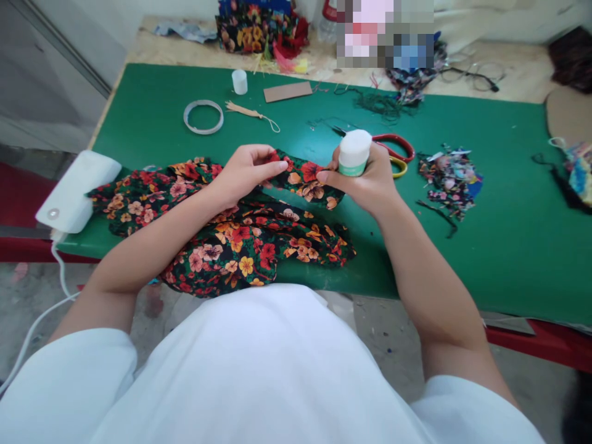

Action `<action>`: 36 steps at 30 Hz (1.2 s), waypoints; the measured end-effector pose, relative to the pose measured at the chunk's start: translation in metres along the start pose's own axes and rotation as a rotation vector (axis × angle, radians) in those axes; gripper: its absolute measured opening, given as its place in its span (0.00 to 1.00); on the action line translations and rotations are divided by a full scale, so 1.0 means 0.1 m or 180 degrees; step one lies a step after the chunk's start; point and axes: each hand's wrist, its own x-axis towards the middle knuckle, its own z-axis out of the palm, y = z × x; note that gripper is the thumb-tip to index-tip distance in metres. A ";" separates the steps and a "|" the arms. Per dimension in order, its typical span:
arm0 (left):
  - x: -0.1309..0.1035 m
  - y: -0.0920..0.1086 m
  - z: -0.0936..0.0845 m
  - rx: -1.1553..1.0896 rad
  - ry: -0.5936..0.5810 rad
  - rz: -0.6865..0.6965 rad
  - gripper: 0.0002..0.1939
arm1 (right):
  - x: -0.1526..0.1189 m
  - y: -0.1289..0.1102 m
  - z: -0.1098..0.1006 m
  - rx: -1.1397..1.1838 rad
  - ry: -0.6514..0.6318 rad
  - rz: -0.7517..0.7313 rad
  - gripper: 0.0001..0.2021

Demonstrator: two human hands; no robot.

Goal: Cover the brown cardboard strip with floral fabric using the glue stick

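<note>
A dark cloth with red, pink and yellow flowers (245, 253) lies in loose folds along the table's near left edge. My left hand (252, 169) is closed, pinching one end of a narrow part of the floral cloth between thumb and fingers. Opposite it, my right hand (370, 179) pinches the other end of that strip with thumb and fingertips. The same right hand also grips an uncapped glue stick (355, 153), white with a green band, its white top pointing up. Scissors (395, 148) with red and yellow handles lie just behind my right hand, partly hidden.
On the green mat (509, 246) lie a white cap (239, 81), a tape roll (203, 117), a beige tassel (245, 111), a cardboard strip (287, 92), dark thread (382, 106) and a scrap pile (451, 179). A corded white box (78, 191) sits left. Eyeglasses (476, 77) lie behind.
</note>
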 end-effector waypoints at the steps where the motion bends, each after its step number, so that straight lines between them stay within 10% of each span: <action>1: 0.00 -0.01 0.00 -0.0032 0.0016 0.0000 0.19 | 0.00 0.00 0.00 0.0033 -0.0010 0.0033 0.23; 10: 0.00 -0.03 0.00 0.0132 -0.0234 0.0076 0.12 | -0.03 -0.11 0.06 -0.0151 -0.0661 0.0101 0.23; 23: -0.04 0.07 0.03 0.0892 -0.0203 0.0416 0.10 | -0.08 -0.09 0.24 -0.0385 -0.0663 -0.0009 0.20; 36: -0.02 0.00 0.08 -0.0030 -0.0029 0.0170 0.13 | -0.10 -0.12 0.27 0.0020 -0.0256 0.0150 0.20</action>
